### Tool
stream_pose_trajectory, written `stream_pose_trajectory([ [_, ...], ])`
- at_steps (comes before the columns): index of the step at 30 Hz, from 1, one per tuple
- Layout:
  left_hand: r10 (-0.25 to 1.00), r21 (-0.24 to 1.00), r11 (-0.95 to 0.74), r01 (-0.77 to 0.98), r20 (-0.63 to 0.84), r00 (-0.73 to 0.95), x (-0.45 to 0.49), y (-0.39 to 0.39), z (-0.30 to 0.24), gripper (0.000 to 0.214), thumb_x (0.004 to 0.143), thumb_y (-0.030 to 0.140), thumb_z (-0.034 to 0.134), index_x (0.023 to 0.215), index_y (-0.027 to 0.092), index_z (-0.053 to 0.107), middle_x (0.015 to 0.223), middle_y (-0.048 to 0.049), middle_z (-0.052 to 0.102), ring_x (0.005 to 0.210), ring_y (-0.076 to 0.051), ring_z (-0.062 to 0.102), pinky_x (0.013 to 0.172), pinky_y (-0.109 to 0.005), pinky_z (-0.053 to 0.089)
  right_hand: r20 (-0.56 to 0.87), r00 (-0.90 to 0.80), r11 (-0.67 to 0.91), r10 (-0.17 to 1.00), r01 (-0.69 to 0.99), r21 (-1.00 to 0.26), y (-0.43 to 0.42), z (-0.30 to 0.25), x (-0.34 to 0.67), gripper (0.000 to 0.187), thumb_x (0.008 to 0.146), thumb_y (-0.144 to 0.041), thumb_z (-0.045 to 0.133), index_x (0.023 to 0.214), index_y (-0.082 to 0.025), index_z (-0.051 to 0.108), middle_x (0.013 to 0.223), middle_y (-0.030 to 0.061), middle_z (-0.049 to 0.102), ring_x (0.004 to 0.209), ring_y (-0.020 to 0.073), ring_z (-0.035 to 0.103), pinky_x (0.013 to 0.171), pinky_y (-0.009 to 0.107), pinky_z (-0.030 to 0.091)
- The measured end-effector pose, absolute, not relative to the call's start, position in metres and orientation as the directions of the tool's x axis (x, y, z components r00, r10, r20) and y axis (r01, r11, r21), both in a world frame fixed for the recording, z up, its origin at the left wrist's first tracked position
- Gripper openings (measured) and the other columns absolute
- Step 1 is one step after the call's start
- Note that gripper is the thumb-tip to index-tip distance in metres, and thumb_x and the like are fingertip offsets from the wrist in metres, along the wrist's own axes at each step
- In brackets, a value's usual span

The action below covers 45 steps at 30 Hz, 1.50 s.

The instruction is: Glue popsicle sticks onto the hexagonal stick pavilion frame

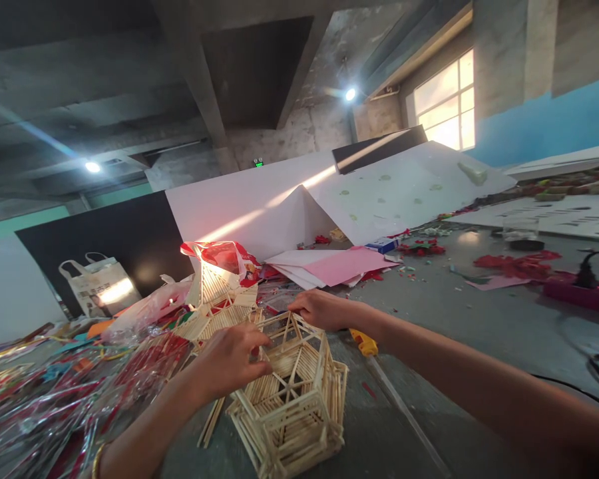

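Note:
A small model built of thin wooden sticks, six-sided with an open lattice on top, stands on the grey table in front of me. My right hand reaches to its far upper rim, fingertips pinched together on the stick frame there. At the model's left side is my left hand, thumb and forefinger apart with nothing visible between them. A yellow glue gun with a long clear glue stick lies below my right forearm. Behind my left hand is another stick-built piece, partly hidden.
Clear plastic wrappers and sticks cover the left side. Farther back are a red plastic bag, pink paper, a blue box and a white tote bag. A purple power strip with a cable sits at the right.

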State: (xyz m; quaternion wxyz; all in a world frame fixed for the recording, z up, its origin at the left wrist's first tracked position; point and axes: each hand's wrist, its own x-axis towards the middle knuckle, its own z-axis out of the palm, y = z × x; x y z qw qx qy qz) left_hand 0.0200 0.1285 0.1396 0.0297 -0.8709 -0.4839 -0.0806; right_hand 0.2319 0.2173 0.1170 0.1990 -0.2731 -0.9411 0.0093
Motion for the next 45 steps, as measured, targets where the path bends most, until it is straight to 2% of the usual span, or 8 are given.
stream_pose_trajectory([
  [3, 0.853, 0.088, -0.504, 0.859, 0.208, 0.479, 0.027, 0.127, 0.143, 0.032, 0.075, 0.046, 0.054, 0.090, 0.021, 0.066, 0.075, -0.0007, 0.062, 0.071, -0.015, 0.054, 0.067, -0.026, 0.037, 0.379, -0.772, 0.855, 0.510, 0.505, -0.121, 0.218, 0.116, 0.232, 0.023, 0.073, -0.005, 0.037, 0.067, -0.014, 0.058, 0.069, 0.0032, 0.059, 0.066, 0.0121, 0.047, 0.062, 0.022, 0.031],
  [6, 0.878, 0.147, -0.469, 0.871, 0.187, 0.441, 0.037, 0.128, 0.145, 0.034, 0.075, 0.049, 0.052, 0.089, 0.021, 0.066, 0.076, -0.0007, 0.064, 0.071, -0.015, 0.055, 0.065, -0.026, 0.036, 0.388, -0.766, 0.853, 0.512, 0.508, -0.123, 0.218, 0.116, 0.232, 0.022, 0.073, -0.005, 0.038, 0.065, -0.014, 0.056, 0.068, 0.0026, 0.058, 0.064, 0.0119, 0.047, 0.061, 0.022, 0.031],
  [12, 0.864, 0.149, -0.496, 0.856, 0.184, 0.469, 0.048, 0.130, 0.138, 0.034, 0.069, 0.037, 0.059, 0.098, 0.020, 0.060, 0.086, -0.0017, 0.065, 0.076, -0.018, 0.057, 0.070, -0.026, 0.038, 0.376, -0.768, 0.851, 0.519, 0.507, -0.138, 0.216, 0.119, 0.232, 0.023, 0.070, -0.003, 0.038, 0.065, -0.014, 0.057, 0.070, 0.0031, 0.060, 0.067, 0.0124, 0.048, 0.063, 0.022, 0.032],
  [17, 0.863, 0.210, -0.504, 0.838, 0.160, 0.480, 0.045, 0.136, 0.135, 0.032, 0.073, 0.036, 0.056, 0.102, 0.024, 0.062, 0.087, 0.0001, 0.067, 0.077, -0.017, 0.058, 0.069, -0.024, 0.037, 0.366, -0.771, 0.848, 0.521, 0.517, -0.119, 0.216, 0.119, 0.231, 0.023, 0.072, -0.004, 0.038, 0.068, -0.014, 0.058, 0.071, 0.0040, 0.061, 0.067, 0.0128, 0.049, 0.064, 0.023, 0.033],
  [26, 0.866, 0.255, -0.500, 0.828, 0.115, 0.487, 0.031, 0.149, 0.134, 0.026, 0.065, 0.028, 0.060, 0.090, 0.021, 0.065, 0.088, 0.0012, 0.064, 0.079, -0.016, 0.055, 0.064, -0.021, 0.037, 0.382, -0.781, 0.861, 0.494, 0.501, -0.089, 0.217, 0.117, 0.233, 0.022, 0.074, -0.005, 0.037, 0.067, -0.014, 0.056, 0.070, 0.0038, 0.059, 0.066, 0.0125, 0.048, 0.063, 0.023, 0.032],
  [31, 0.866, 0.289, -0.491, 0.822, 0.060, 0.496, 0.030, 0.146, 0.138, 0.027, 0.066, 0.028, 0.060, 0.092, 0.021, 0.066, 0.088, 0.0002, 0.065, 0.076, -0.016, 0.056, 0.063, -0.022, 0.038, 0.375, -0.781, 0.859, 0.499, 0.504, -0.094, 0.216, 0.119, 0.232, 0.023, 0.075, -0.006, 0.037, 0.067, -0.014, 0.057, 0.069, 0.0036, 0.059, 0.065, 0.0123, 0.047, 0.062, 0.023, 0.032],
  [37, 0.878, 0.428, -0.440, 0.789, 0.019, 0.479, 0.027, 0.143, 0.139, 0.032, 0.081, 0.031, 0.043, 0.102, 0.018, 0.062, 0.090, -0.0039, 0.066, 0.053, -0.009, 0.056, 0.059, -0.023, 0.041, 0.386, -0.784, 0.869, 0.486, 0.479, -0.119, 0.218, 0.116, 0.233, 0.023, 0.075, -0.006, 0.037, 0.066, -0.015, 0.056, 0.067, 0.0023, 0.058, 0.064, 0.0116, 0.047, 0.061, 0.022, 0.031],
  [45, 0.917, 0.545, -0.296, 0.784, -0.068, 0.393, 0.024, 0.145, 0.135, 0.037, 0.077, 0.028, 0.043, 0.111, 0.018, 0.056, 0.081, -0.0041, 0.068, 0.047, -0.010, 0.057, 0.041, -0.019, 0.036, 0.381, -0.783, 0.868, 0.491, 0.476, -0.140, 0.219, 0.117, 0.233, 0.022, 0.073, -0.005, 0.038, 0.065, -0.014, 0.055, 0.067, 0.0024, 0.058, 0.065, 0.0114, 0.047, 0.061, 0.022, 0.031],
])
